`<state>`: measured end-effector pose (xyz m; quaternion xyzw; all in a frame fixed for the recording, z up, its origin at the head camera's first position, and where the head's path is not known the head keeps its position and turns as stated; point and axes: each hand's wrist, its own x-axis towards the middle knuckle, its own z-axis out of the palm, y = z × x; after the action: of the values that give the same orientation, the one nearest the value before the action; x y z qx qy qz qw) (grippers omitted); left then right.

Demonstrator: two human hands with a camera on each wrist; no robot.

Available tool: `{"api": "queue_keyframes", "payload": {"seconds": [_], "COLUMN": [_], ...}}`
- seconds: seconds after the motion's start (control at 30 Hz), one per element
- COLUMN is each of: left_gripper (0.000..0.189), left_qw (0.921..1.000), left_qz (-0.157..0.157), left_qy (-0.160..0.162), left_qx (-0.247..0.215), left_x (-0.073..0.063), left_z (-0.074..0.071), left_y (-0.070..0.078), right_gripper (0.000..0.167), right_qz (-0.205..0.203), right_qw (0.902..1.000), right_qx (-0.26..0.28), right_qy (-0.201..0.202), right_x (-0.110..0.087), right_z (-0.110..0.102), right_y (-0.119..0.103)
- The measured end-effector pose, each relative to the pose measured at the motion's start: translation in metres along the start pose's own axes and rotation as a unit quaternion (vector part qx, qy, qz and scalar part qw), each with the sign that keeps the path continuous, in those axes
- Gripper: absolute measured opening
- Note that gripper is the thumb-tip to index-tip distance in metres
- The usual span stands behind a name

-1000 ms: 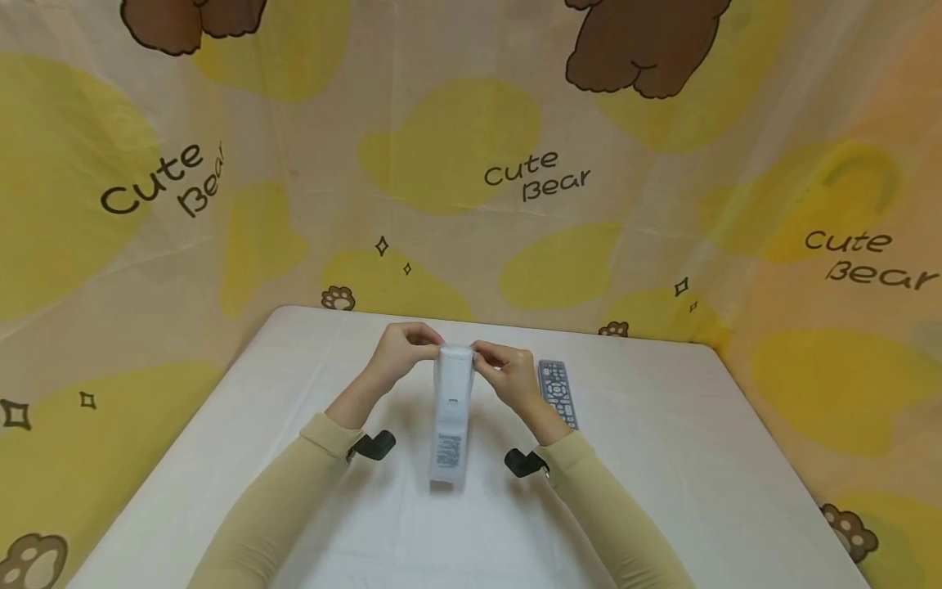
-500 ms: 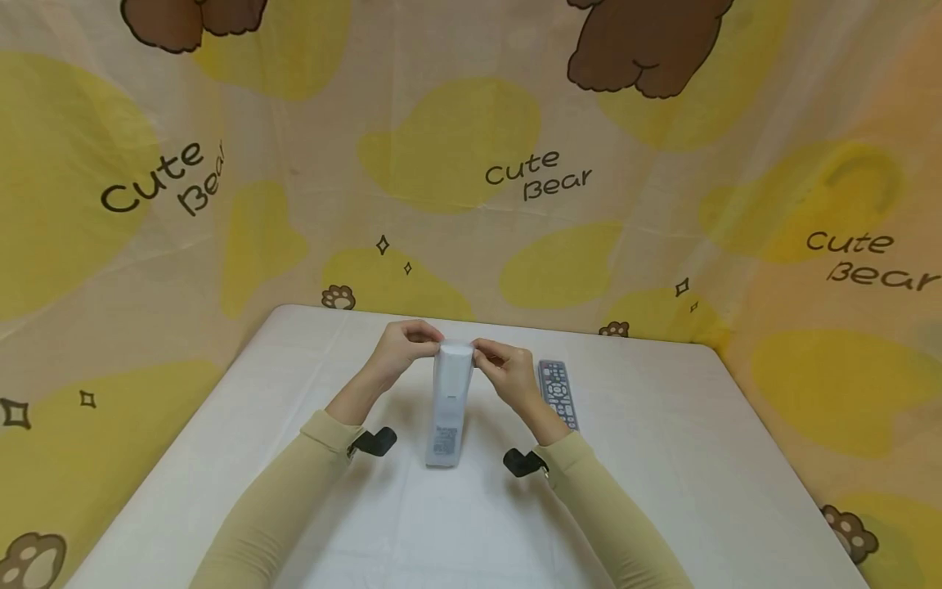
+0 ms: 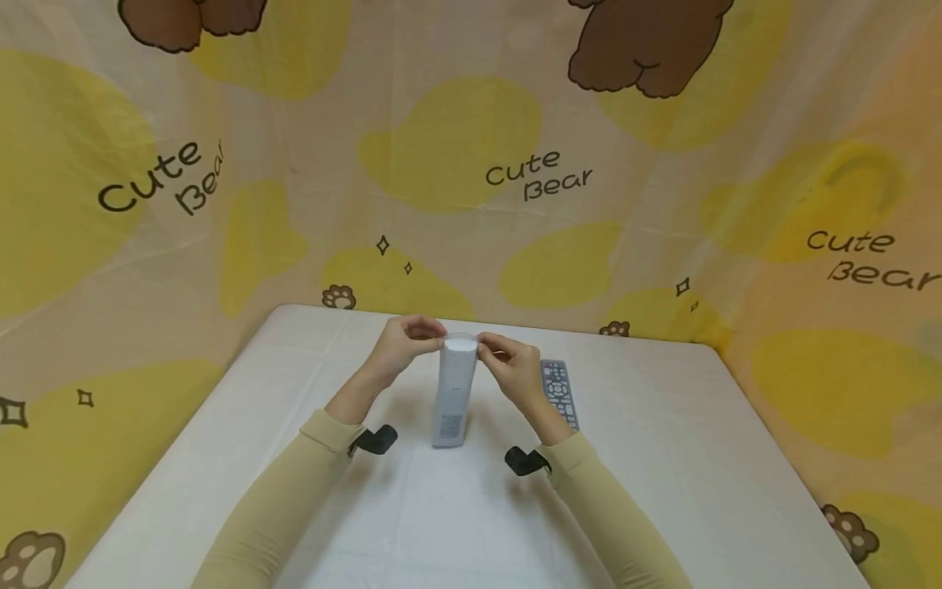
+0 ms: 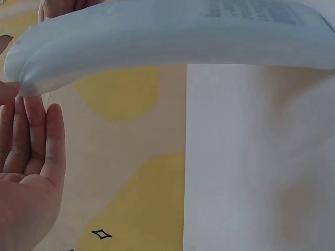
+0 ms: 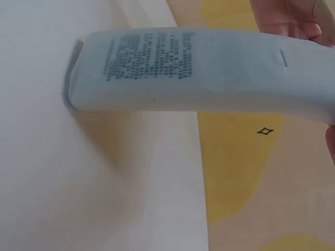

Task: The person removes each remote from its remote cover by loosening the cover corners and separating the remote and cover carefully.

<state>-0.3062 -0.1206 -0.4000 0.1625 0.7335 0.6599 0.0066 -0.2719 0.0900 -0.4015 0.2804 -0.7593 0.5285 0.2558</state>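
A pale remote control (image 3: 455,393) in a translucent sleeve (image 5: 235,99) stands nearly upright over the table, its back with a printed label facing me. My left hand (image 3: 401,348) pinches the sleeve's upper left corner between thumb and fingertips. At the upper right corner, my right hand (image 3: 513,370) pinches the sleeve in the same way. The sleeve's top edge stretches between both hands, a little above the remote's end. In the left wrist view the left thumb presses a fold of the sleeve (image 4: 31,78). The lower end is close to the tabletop. The remote's front is hidden.
A grey remote control (image 3: 558,391) with many buttons lies face up on the white table (image 3: 662,458), just right of my right hand and partly behind its wrist. A yellow patterned curtain (image 3: 441,147) hangs behind the table and at both sides.
The sleeved remote's lower end has swung away from me, so it stands more upright. Both hands have risen slightly and shifted a little right, keeping their pinch on the sleeve.
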Motion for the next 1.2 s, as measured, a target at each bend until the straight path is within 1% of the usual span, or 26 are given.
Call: {"api": "queue_keyframes", "payload": {"seconds": [0.1,0.17,0.23,0.33,0.47,0.57,0.63,0.7,0.8,0.9,1.03,1.1,1.2], "left_gripper": [0.018,0.019,0.02,0.022,0.021,0.021,0.022,0.023,0.021,0.019,0.016,0.015,0.017], "left_qw": [1.0,0.9999,0.9998,0.9999,0.9999,0.9996,0.9992,0.9985,0.9974,0.9962,0.9949,0.994,0.993], "left_qz": [-0.008,-0.016,-0.019,-0.012,-0.005,-0.008,-0.016,-0.027,-0.048,-0.058,-0.06,-0.064,-0.071], "left_qy": [0.002,0.003,-0.001,-0.011,-0.015,-0.016,-0.015,-0.011,0.004,0.018,0.03,0.029,0.018], "left_qx": [0.004,0.005,0.003,0.002,-0.002,-0.022,-0.035,-0.045,-0.054,-0.063,-0.075,-0.084,-0.092], "left_x": [-0.001,-0.004,-0.007,-0.012,-0.017,-0.019,-0.018,-0.018,-0.017,-0.018,-0.019,-0.018,-0.018], "left_z": [-0.001,-0.002,-0.003,-0.004,-0.005,-0.004,-0.002,0.0,0.002,0.004,0.007,0.008,0.007], "left_y": [0.001,0.001,0.002,0.003,0.003,0.002,0.0,-0.001,-0.001,0.0,0.001,0.0,-0.001], "right_gripper": [0.015,0.016,0.016,0.016,0.016,0.017,0.019,0.021,0.025,0.027,0.029,0.03,0.031], "right_qz": [0.028,0.055,0.073,0.082,0.092,0.109,0.125,0.144,0.177,0.207,0.243,0.259,0.275], "right_qw": [0.9992,0.9971,0.9946,0.9922,0.9894,0.9873,0.9837,0.9785,0.966,0.9541,0.9377,0.9308,0.9246], "right_qx": [0.025,0.044,0.062,0.076,0.086,0.088,0.105,0.128,0.172,0.203,0.237,0.248,0.254], "right_qy": [-0.015,-0.03,-0.042,-0.056,-0.073,-0.075,-0.075,-0.075,-0.076,-0.077,-0.074,-0.071,-0.07], "right_x": [-0.001,-0.002,-0.003,-0.003,-0.004,-0.005,-0.006,-0.006,-0.006,-0.005,-0.005,-0.005,-0.004], "right_z": [-0.002,-0.004,-0.006,-0.007,-0.007,-0.007,-0.005,-0.003,0.0,0.0,0.0,0.0,-0.001], "right_y": [-0.001,-0.002,-0.004,-0.007,-0.01,-0.01,-0.001,0.009,0.024,0.026,0.027,0.026,0.025]}}
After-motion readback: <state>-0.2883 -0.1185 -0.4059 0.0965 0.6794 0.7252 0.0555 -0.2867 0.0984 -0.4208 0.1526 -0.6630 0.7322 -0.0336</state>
